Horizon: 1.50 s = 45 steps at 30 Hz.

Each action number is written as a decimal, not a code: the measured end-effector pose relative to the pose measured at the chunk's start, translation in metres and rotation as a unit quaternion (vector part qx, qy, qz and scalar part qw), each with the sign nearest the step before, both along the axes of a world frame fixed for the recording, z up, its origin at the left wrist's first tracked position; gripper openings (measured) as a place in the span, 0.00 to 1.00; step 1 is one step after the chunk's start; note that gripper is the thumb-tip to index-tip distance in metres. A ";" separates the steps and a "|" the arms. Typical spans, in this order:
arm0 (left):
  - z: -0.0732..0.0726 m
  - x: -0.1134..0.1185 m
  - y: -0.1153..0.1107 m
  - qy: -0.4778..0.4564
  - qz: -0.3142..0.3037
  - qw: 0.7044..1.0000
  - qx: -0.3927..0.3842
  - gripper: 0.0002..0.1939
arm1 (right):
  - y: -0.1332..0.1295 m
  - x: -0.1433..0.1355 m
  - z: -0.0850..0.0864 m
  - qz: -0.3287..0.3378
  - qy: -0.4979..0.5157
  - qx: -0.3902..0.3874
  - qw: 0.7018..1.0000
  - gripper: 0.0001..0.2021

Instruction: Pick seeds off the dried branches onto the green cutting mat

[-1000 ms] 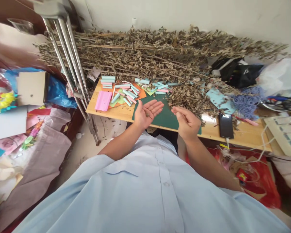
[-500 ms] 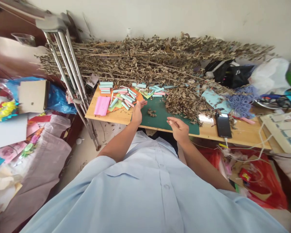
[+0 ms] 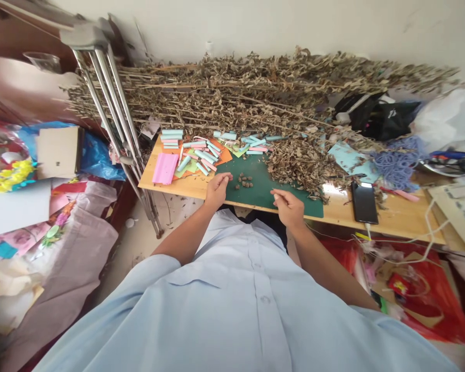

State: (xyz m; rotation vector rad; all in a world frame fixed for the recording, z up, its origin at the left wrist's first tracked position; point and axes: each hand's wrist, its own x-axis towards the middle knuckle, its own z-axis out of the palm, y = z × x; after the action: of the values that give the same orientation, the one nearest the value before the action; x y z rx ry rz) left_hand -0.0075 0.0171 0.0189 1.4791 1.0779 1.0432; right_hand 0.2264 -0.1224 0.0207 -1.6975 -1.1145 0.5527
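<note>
Small brown clumps (image 3: 244,182), balled from what looks like dry leaf, lie on a green cutting mat (image 3: 251,196). Just left of them is my left hand (image 3: 216,191), its fingers curled together over the mat's edge. On the other side, my right hand (image 3: 289,207) hovers near the mat's front edge with thumb and fingertips pinched. Whatever either hand may hold is too small to make out. A heap of crumbled dry leaves (image 3: 304,165) covers the mat's right part, beyond my right hand.
Blue and pink paper rolls (image 3: 205,155) and a pink paper stack (image 3: 165,168) occupy the table's left. Dried leafy stalks (image 3: 232,98) line the back. A plugged-in phone (image 3: 364,201) and purple cord (image 3: 397,160) sit right. Metal crutches (image 3: 112,103) lean at left.
My left hand has gone from stretched fingers to curled ones, lower beside the clumps. More clumps show on the mat. My right hand stays pinched in nearly the same place.
</note>
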 end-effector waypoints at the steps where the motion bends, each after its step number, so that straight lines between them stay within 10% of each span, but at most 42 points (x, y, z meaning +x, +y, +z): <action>1: 0.000 -0.001 -0.001 0.013 -0.003 1.000 0.007 0.16 | 0.002 0.001 0.000 0.001 -0.012 0.004 1.000 0.17; 27: -0.004 -0.010 -0.003 0.147 -0.056 0.984 0.079 0.11 | 0.007 0.017 -0.023 0.027 -0.212 0.074 0.974 0.13; 45: 0.037 -0.020 0.119 0.499 -0.041 0.835 0.230 0.17 | 0.007 0.016 -0.025 0.054 -0.246 0.068 0.965 0.13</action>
State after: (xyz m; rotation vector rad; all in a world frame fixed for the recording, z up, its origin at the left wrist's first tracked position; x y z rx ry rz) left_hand -0.0273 0.1363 0.0563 2.5786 1.4864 0.4128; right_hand 0.2425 -0.1150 -0.0042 -1.7034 -1.5659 0.1099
